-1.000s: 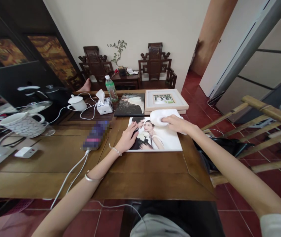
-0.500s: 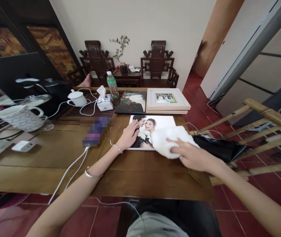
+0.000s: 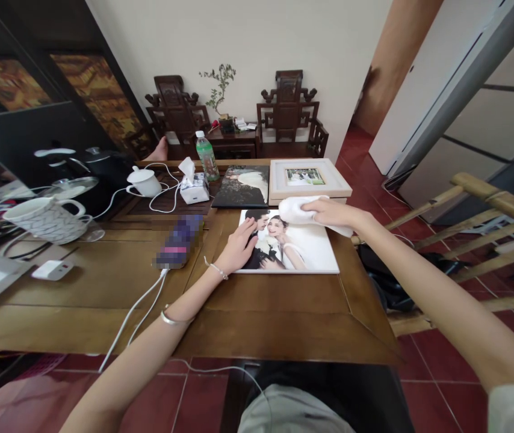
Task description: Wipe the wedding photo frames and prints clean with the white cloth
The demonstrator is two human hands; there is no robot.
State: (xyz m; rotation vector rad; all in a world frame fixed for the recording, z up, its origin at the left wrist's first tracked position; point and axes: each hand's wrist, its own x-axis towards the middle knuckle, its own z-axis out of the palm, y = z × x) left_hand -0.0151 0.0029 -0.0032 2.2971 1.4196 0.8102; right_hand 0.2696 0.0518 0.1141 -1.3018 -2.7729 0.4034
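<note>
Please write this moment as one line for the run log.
left grip: open, on photo panel's left side | right grip: holds white cloth at far edge | beyond: dark photo print, framed picture

From the photo panel (image 3: 313, 255), the bare table (image 3: 279, 319) at six o'clock leaves a hand room to pass. The dark picture (image 3: 239, 189) at eleven and the framed picture (image 3: 304, 177) at twelve block the way, with the phone (image 3: 179, 240) at nine, the left forearm (image 3: 157, 343) at eight and the right forearm (image 3: 419, 288) at four.
</note>
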